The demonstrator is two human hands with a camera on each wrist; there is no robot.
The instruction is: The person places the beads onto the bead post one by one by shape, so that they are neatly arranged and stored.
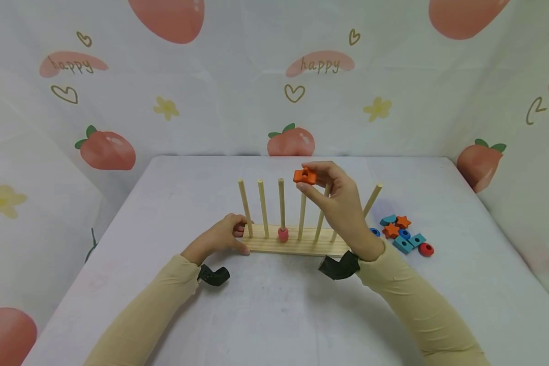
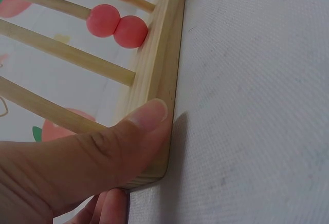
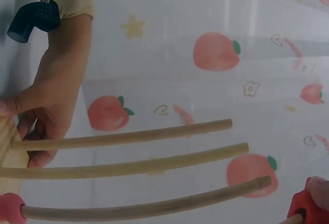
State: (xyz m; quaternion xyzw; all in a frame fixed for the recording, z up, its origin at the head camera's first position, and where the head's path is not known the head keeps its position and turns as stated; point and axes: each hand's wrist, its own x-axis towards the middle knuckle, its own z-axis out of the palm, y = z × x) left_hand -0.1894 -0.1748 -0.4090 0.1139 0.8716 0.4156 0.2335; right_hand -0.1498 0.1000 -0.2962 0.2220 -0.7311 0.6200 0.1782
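1. Right hand: thumb and fingers pinch an orange piece, at the top of the fourth peg from left. From where I stand, can't tell if the tip's inside the hole.
2. Risk: hole off-centre or piece tilted, it could catch on the tip; weak pinch, could drop.
3. Left hand: thumb and fingers grip the left end of the wooden base, mid-table.
4. Risk: if that grip slackens, sideways push up high could rock the base.
5. Third peg: two pink-red balls at the bottom, touching.
6. Between base and table's right edge: loose orange stars, blue blocks, red bead. Careless right sleeve could scatter them.
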